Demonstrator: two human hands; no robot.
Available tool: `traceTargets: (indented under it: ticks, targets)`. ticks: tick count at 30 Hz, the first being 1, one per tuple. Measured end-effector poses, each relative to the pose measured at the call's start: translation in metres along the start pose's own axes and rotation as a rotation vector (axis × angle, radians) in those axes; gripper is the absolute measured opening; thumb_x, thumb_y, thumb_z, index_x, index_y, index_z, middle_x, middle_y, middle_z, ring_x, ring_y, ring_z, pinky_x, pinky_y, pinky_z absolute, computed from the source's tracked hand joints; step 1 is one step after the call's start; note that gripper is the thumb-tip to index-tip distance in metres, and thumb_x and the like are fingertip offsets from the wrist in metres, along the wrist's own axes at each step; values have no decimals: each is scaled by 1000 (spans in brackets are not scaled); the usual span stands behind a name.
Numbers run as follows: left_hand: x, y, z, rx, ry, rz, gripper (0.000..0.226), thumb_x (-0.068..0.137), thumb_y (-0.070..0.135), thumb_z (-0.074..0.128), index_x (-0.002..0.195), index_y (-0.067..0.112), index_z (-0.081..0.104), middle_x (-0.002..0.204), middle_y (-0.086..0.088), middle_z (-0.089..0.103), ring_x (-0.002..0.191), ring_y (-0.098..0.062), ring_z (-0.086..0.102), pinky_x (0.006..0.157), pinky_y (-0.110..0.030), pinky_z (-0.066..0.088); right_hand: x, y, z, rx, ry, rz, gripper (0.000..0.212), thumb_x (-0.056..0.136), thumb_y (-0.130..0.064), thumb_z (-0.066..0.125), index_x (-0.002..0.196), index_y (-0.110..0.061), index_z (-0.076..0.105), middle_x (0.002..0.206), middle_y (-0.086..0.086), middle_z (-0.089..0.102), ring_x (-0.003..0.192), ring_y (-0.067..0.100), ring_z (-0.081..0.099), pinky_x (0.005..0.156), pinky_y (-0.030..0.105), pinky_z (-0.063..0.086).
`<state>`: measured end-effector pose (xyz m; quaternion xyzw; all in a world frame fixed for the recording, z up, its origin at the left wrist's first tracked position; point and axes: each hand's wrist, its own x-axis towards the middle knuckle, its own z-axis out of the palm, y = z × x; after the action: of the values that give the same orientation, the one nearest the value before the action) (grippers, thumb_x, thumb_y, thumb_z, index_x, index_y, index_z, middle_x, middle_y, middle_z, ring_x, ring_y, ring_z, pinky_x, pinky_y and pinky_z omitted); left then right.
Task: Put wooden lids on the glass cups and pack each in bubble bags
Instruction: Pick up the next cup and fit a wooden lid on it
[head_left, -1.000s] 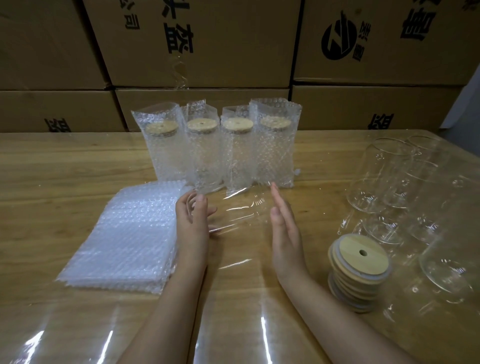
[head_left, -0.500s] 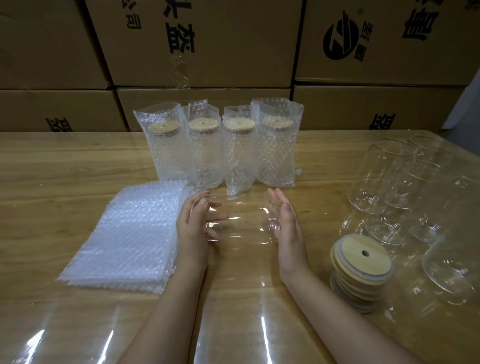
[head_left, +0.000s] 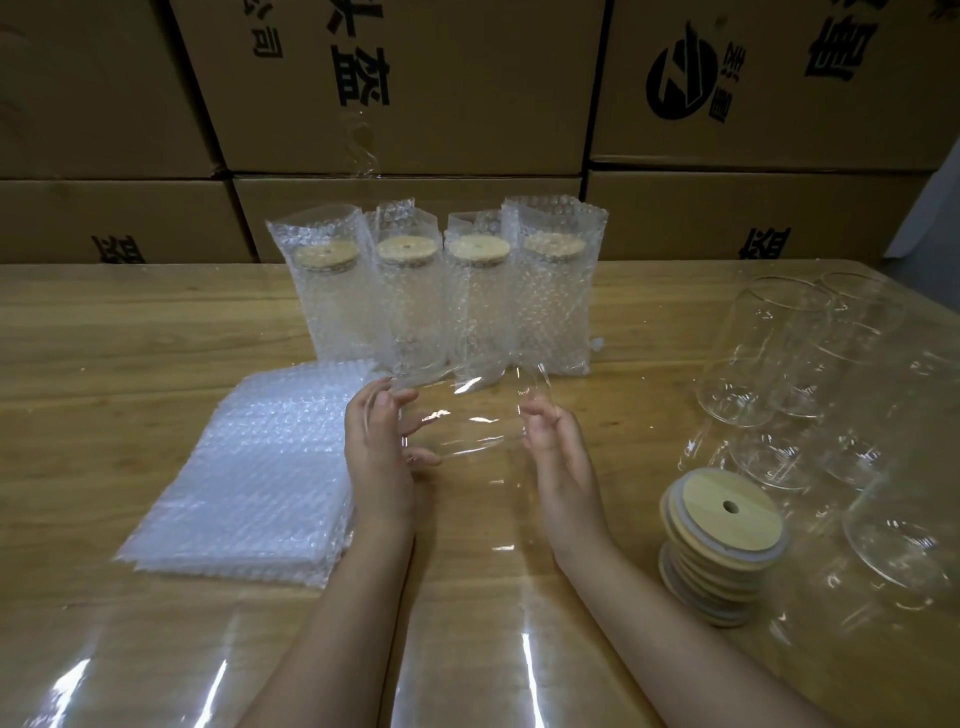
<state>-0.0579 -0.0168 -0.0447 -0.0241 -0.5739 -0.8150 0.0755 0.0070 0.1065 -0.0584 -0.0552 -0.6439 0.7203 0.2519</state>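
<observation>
Above the middle of the table (head_left: 104, 364), the left hand (head_left: 376, 452) and right hand (head_left: 561, 457) hold a clear glass cup (head_left: 467, 421) sideways between them, fingers curled on its ends. Four bagged cups (head_left: 447, 312) stand behind. Bubble bags (head_left: 249, 467) lie left; wooden lids (head_left: 722, 525) and bare cups (head_left: 769, 353) are on the right.

four bagged cups (head_left: 553, 291), one lid stack (head_left: 722, 545)

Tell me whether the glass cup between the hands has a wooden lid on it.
No, the glass cup between the left hand and right hand shows a bare rim; the wooden lids sit stacked aside.
</observation>
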Motion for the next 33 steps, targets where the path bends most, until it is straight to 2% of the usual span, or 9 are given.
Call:
traceTargets:
  ticks: [3, 7, 10, 14, 20, 24, 27, 30, 33]
  targets:
    - [-1, 0, 0, 26, -4, 23, 64, 69, 59, 54, 121, 21, 56, 108, -5, 68, 87, -22, 70, 51, -29, 51, 0, -4, -1, 7, 5, -41, 20, 87, -32, 50, 98, -18, 60, 141, -12, 41, 119, -20, 42, 91, 2, 35]
    - [-1, 1, -2, 49, -38, 1, 54, 73, 51, 56, 117, 20, 60, 100, -6, 70, 84, -26, 70, 45, -23, 47, 1, -5, -4, 12, 32, -66, 21, 86, -34, 48, 99, -24, 62, 142, -11, 44, 124, -5, 45, 98, 11, 38]
    - [1, 0, -4, 49, -69, -29, 37, 80, 41, 49, 107, 22, 64, 87, 0, 72, 72, -25, 72, 40, -19, 41, -2, -9, -3, -2, 26, -97, 32, 87, -42, 49, 108, -22, 62, 144, -11, 44, 129, -9, 39, 94, 4, 33]
    - [4, -2, -4, -31, -91, -100, 43, 79, 45, 48, 108, 18, 63, 85, -2, 71, 68, -22, 71, 38, -19, 38, -2, -11, -3, 82, 18, -92, 54, 78, -55, 48, 118, -21, 53, 145, -12, 45, 130, -4, 42, 105, 17, 37]
    - [1, -4, 10, -154, -164, -241, 27, 97, 45, 41, 114, 32, 58, 95, -3, 71, 76, -23, 72, 47, -26, 50, 1, -12, 0, 230, -21, -60, 80, 66, -37, 80, 133, -27, 37, 143, -3, 45, 119, 9, 58, 85, 18, 50]
    - [-2, -8, 12, -55, -262, -228, 41, 99, 46, 36, 125, 23, 56, 98, -14, 68, 74, -28, 72, 57, -33, 57, 4, -5, -1, 220, -21, 40, 94, 54, -74, 74, 132, -38, 35, 134, -11, 55, 123, 12, 56, 101, 26, 44]
    - [-7, -11, 13, 36, -312, -163, 45, 91, 51, 43, 116, 17, 58, 94, -17, 68, 73, -26, 71, 59, -32, 57, 3, -2, 1, 222, -66, 103, 96, 50, -87, 63, 128, -40, 34, 128, -3, 62, 113, 11, 62, 89, 19, 49]
    - [-13, -14, 14, 205, -343, -68, 42, 79, 52, 48, 99, 17, 60, 90, -2, 72, 73, -17, 70, 56, -27, 51, 6, -1, -1, 313, -40, 155, 75, 60, -84, 55, 119, -42, 39, 122, 7, 65, 102, 14, 68, 75, 22, 55]
    - [-25, -15, 17, 413, -411, 188, 43, 80, 54, 45, 105, 23, 61, 99, 10, 68, 95, 2, 63, 77, -14, 46, 10, 0, -3, 380, -23, 204, 49, 71, -68, 44, 116, -48, 41, 113, 4, 69, 93, 19, 71, 64, 29, 57]
